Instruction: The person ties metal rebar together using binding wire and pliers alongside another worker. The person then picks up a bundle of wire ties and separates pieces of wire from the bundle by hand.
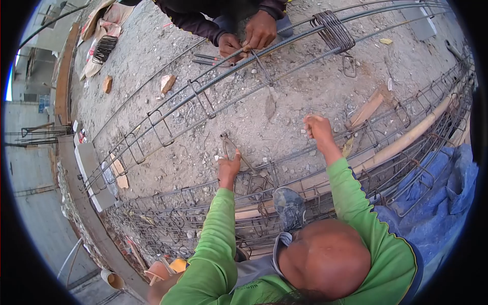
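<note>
My left hand (230,166) grips a pair of pincers (239,148), whose handles are spread and whose head points away from me over the gravel. My right hand (318,127) is closed in the air to the right, its fingertips together; what it holds, if anything, is too small to make out. Between me and the far side runs a rebar cage (198,99) with square stirrups along its long bars. Another person's hands (249,39) work at a stirrup on that cage. Below my hands lies a second rebar cage (269,175).
A bundle of stirrups (333,31) hangs on the far bars, and another stack (104,48) lies at upper left. A long wooden pole (406,138) and a blue tarp (447,178) are at right. A board (94,175) and broken bricks (168,83) lie at left.
</note>
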### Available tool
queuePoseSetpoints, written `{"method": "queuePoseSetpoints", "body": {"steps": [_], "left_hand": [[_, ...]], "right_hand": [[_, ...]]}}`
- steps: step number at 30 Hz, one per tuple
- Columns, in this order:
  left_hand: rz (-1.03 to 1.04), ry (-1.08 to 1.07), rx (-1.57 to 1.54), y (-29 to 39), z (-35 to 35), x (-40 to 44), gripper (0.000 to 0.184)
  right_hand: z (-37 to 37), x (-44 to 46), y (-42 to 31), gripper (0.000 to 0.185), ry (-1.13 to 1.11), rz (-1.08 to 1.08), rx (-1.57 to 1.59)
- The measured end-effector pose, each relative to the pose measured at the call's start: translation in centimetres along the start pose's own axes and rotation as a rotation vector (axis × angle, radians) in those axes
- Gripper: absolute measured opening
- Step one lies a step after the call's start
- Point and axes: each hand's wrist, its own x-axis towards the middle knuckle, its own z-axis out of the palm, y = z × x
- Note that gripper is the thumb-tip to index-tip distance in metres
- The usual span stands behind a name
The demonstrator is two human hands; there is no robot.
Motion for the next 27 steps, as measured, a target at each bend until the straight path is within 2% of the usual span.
{"method": "queuePoseSetpoints", "body": {"steps": [2, 3, 5, 6, 8, 9, 11, 12, 14, 15, 16, 18, 19, 20, 21, 22, 24, 25, 26, 27], "left_hand": [[-0.171, -0.192, -0.081, 1.4, -0.4, 0.4, 0.096], [-0.169, -0.186, -0.087, 2.0, -0.3, 0.7, 0.096], [-0.015, -0.128, -0.086, 2.5, 0.5, 1.1, 0.089], [-0.011, -0.127, -0.087, 2.5, 0.4, 1.3, 0.089], [-0.082, -0.252, -0.201, 3.2, 0.1, 2.0, 0.068], [-0.063, -0.258, -0.198, 5.0, -1.3, 1.0, 0.068], [-0.046, -0.425, -0.793, 9.2, -6.2, -5.3, 0.053], [-0.021, -0.411, -0.882, 10.6, -6.5, -7.4, 0.048], [0.089, -0.388, -1.032, 14.8, -7.2, -11.4, 0.042], [0.168, -0.389, -1.084, 16.7, -7.9, -13.1, 0.041], [0.168, -0.381, -1.095, 17.8, -8.9, -13.6, 0.041], [0.276, -0.544, -1.082, 19.7, -9.9, -13.9, 0.046], [0.273, -0.544, -1.095, 19.9, -9.2, -12.9, 0.046], [0.488, -0.323, -0.930, 20.0, -8.1, -11.7, 0.051], [0.685, -0.099, -0.750, 20.2, -7.1, -10.7, 0.056], [0.679, -0.096, -0.762, 20.8, -7.5, -9.9, 0.056], [0.924, 0.614, -0.224, 22.4, -9.5, -7.7, 0.063], [0.922, 0.615, -0.234, 23.5, -10.3, -6.7, 0.063], [0.969, 0.642, -0.172, 24.6, -11.1, -5.7, 0.058], [1.015, 0.670, -0.109, 25.5, -11.8, -4.7, 0.054]], "right_hand": [[1.0, 0.1, 1.9, 0.017, -0.103, 0.022, -0.049], [1.7, 0.3, 3.0, 0.022, -0.145, -0.059, -0.214], [3.8, 0.1, 4.2, 0.024, -0.215, -0.148, -0.311], [4.8, 0.0, 4.6, 0.027, -0.281, -0.234, -0.406], [6.5, -1.9, 3.4, 0.035, -0.338, -0.350, -0.534], [6.8, -2.8, 1.9, 0.035, -0.319, -0.353, -0.530], [6.4, -5.2, 0.2, 0.046, -0.676, -0.308, -0.534], [5.9, -5.7, 0.2, 0.046, -0.684, -0.297, -0.549], [5.7, -5.8, -0.7, 0.061, -1.045, -0.352, -0.594], [5.7, -5.8, -2.5, 0.064, -1.157, -0.183, -0.773], [5.3, -5.4, -2.0, 0.064, -1.163, -0.188, -0.785], [3.4, -4.7, 0.0, 0.054, -0.732, -0.248, -0.483], [2.9, -5.7, -1.4, 0.050, -0.563, -0.311, -0.525], [2.1, -6.0, -2.3, 0.050, -0.567, -0.311, -0.538], [0.8, -6.1, -3.2, 0.049, -0.475, -0.372, -0.634], [-0.2, -6.2, -4.1, 0.049, -0.381, -0.435, -0.728], [-1.4, -6.4, -5.9, 0.049, -0.318, -0.355, -0.792], [-2.0, -6.3, -6.6, 0.049, -0.253, -0.268, -0.843], [-2.4, -6.0, -7.0, 0.049, -0.249, -0.268, -0.849], [-2.9, -5.5, -7.4, 0.050, -0.343, -0.267, -0.752]]}}
